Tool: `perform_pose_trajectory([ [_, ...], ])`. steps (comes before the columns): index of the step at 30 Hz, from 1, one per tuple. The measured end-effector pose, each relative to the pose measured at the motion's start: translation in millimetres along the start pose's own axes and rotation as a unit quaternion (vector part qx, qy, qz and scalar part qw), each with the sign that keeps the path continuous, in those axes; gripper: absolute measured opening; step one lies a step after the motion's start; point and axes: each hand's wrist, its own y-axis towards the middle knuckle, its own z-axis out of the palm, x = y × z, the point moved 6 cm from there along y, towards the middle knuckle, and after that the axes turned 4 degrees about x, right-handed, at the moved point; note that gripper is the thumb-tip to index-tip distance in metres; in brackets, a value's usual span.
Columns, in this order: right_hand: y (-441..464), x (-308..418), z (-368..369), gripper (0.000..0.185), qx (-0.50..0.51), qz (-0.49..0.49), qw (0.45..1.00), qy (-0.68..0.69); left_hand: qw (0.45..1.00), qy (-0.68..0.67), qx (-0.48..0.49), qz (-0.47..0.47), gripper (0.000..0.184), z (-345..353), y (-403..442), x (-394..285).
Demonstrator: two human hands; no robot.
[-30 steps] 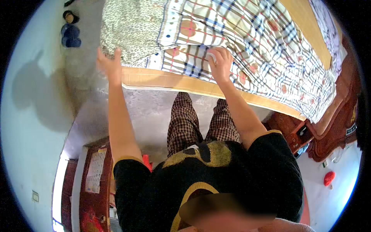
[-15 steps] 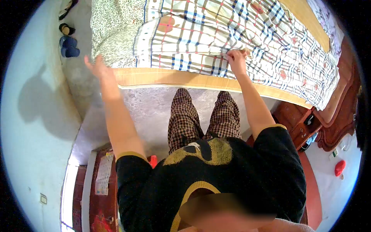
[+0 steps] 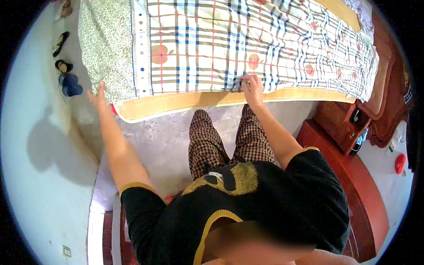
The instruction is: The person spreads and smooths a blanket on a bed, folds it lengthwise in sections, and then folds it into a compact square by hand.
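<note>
A plaid quilt (image 3: 190, 48) with brown apple prints and a green-patterned end band (image 3: 106, 48) lies over the bed. Along its near side a strip of tan mat (image 3: 176, 102) shows. My left hand (image 3: 98, 96) is at the lower left corner of the green band, its fingers apart, holding nothing that shows. At the quilt's near edge, right of the middle, my right hand (image 3: 252, 88) has its fingers pinched together on the cloth.
Blue slippers (image 3: 70, 85) and dark shoes (image 3: 64, 66) stand on the floor by the left wall. At the right are a carved wooden headboard (image 3: 391, 101) and a brown bedside cabinet (image 3: 333, 117). My legs are close to the bed's near side.
The quilt lies flatter, with fewer folds near its middle and its near edge straighter. My left hand has moved left and down in view; my right hand has come down to the quilt's near edge.
</note>
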Motion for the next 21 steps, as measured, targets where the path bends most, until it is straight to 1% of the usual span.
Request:
perform_pose_trajectory([
  [1,5.4,0.8,-11.6,0.028,-0.087,-0.031,0.995,-0.046,0.994,-0.051,0.090,-0.044,0.086,9.9,10.2,9.5],
  [2,10.2,-13.2,-7.9,0.038,-0.107,-0.014,0.994,-0.029,0.987,-0.026,0.146,-0.056,0.086,9.9,13.5,11.7],
  [3,16.1,-19.5,-8.7,0.038,-0.109,-0.012,0.994,-0.030,0.990,-0.049,0.118,-0.065,0.082,1.1,-6.1,-10.4],
  [4,20.9,-24.9,-11.5,0.042,-0.121,-0.014,0.990,-0.069,0.991,-0.071,0.089,-0.074,0.078,-10.8,-32.5,-36.3],
  [6,35.8,-39.3,-16.0,0.050,-0.142,-0.023,0.980,-0.137,0.992,-0.049,0.097,-0.063,0.070,-32.0,-30.6,17.0],
  [7,45.4,-43.2,-22.3,0.050,-0.145,-0.017,0.980,-0.134,0.991,-0.037,0.105,-0.073,0.069,-33.5,-33.5,35.8],
  [9,60.0,-55.2,-29.8,0.047,-0.136,0.037,0.986,-0.083,0.989,-0.020,0.119,-0.085,0.069,-35.8,-32.3,69.5],
  [10,66.8,-53.0,-35.4,0.040,-0.153,0.030,0.985,-0.078,0.981,-0.018,0.166,-0.097,0.067,-37.9,-25.0,83.4],
  [11,68.8,-53.8,-38.2,0.040,-0.154,0.028,0.985,-0.076,0.972,-0.018,0.208,-0.110,0.066,-37.4,-24.9,94.0],
  [12,73.1,-57.9,-45.3,0.035,-0.169,0.056,0.982,-0.055,0.940,0.327,0.087,-0.029,0.060,-44.7,-38.4,36.1],
  [13,75.6,-61.9,-53.7,0.031,-0.184,0.084,0.979,-0.034,0.941,0.326,0.082,-0.028,0.060,-36.6,-53.4,-1.9],
  [14,79.9,-49.9,-65.6,0.025,-0.209,0.053,0.974,-0.067,0.925,0.354,-0.006,0.137,0.056,-28.7,-59.9,-58.9],
  [15,89.0,-38.9,-76.6,0.025,-0.213,0.053,0.973,-0.066,0.877,0.366,-0.095,0.297,0.053,-16.2,-71.2,-105.3],
  [18,119.4,-1.8,-98.3,0.030,-0.236,-0.002,0.972,0.001,0.857,0.292,0.032,0.424,0.053,65.7,-79.3,-167.4],
  [19,131.0,2.7,-99.7,0.033,-0.247,0.010,0.969,0.011,0.843,0.268,0.080,0.460,0.054,100.4,-91.2,-186.7],
  [21,153.0,12.7,-106.8,0.035,-0.252,0.015,0.968,-0.003,0.796,0.354,0.131,0.474,0.057,163.7,-123.4,-214.6],
])
